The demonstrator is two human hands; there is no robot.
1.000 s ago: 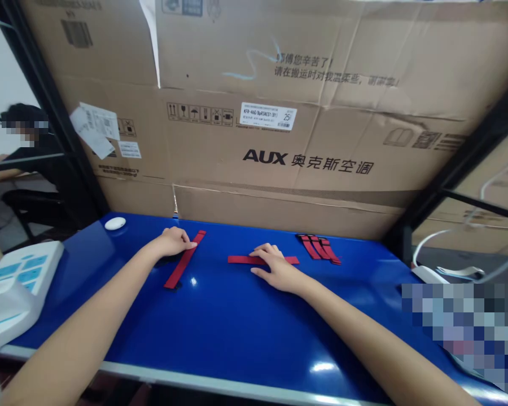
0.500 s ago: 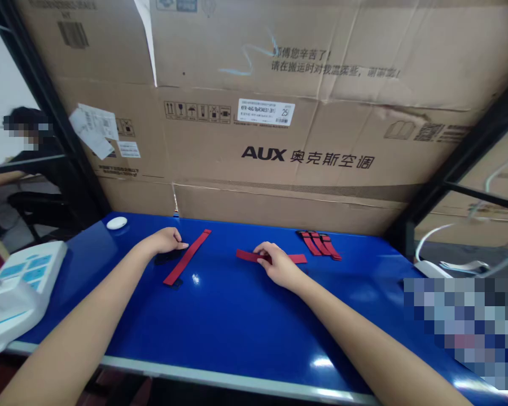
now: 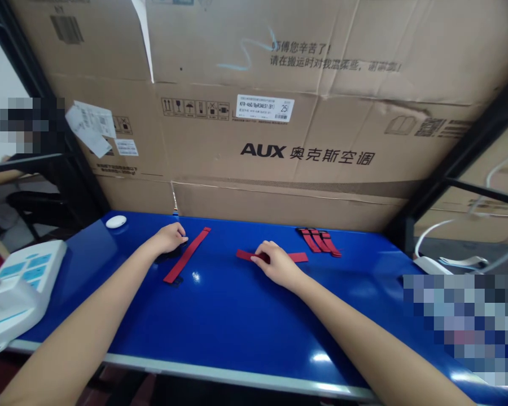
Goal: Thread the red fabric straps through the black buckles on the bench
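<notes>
Over the middle of the blue table, my right hand (image 3: 270, 260) is closed on a red strap (image 3: 297, 257) that lies crosswise, its two ends showing on either side. My left hand (image 3: 173, 238) has its fingers drawn together above black pieces (image 3: 168, 255); what it holds, if anything, is too small to tell. Just right of it a second red strap (image 3: 188, 255) lies slantwise, with a small dark piece under its near end. Several red straps with black buckles (image 3: 320, 241) lie side by side at the back right.
A white device with blue labels (image 3: 29, 276) stands at the table's left edge. A white oval object (image 3: 116, 221) lies at the back left. Cardboard (image 3: 203, 146) walls off the back. A person (image 3: 34, 135) sits beyond the left frame post. A blurred-out item (image 3: 465, 327) is at the right.
The left hand has shifted very slightly, its fingertips a little off the black pieces. The right hand's fingers have moved slightly on the red strap. The view has tilted a little.
</notes>
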